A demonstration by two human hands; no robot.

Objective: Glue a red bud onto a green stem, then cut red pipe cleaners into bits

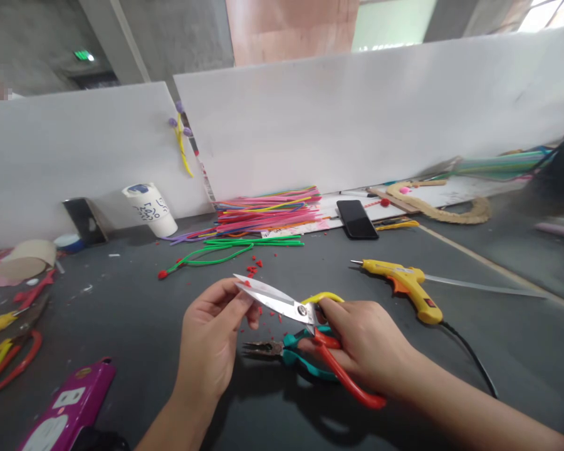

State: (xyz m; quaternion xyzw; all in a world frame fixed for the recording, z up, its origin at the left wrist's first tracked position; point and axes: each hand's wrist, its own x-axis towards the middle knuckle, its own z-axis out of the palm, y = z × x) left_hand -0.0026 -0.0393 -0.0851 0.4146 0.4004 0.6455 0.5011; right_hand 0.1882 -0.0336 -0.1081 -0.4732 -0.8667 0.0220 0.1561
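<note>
My right hand (364, 335) grips a pair of scissors (282, 307) with one yellow and one red handle. The blades point left, slightly parted, and their tips reach my left hand (214, 338). Thumb and fingers of that hand are pinched together around a small red piece (247, 284), mostly hidden, which shows between the blade tips. Beneath the scissors lie teal-handled pliers (289, 347), partly covered by my right hand. Small red clippings (252, 269) are scattered on the dark table just beyond the blades. Green pipe cleaners (225, 254), one with a red end, lie farther back.
A yellow glue gun (407, 282) with a cord lies on the right. Behind are a black phone (357, 219), a bundle of coloured pipe cleaners (267, 213) and a white cup (151, 210). At left sit a purple power strip (75, 401) and another scissors (28, 363). White panels (357, 125) border the table.
</note>
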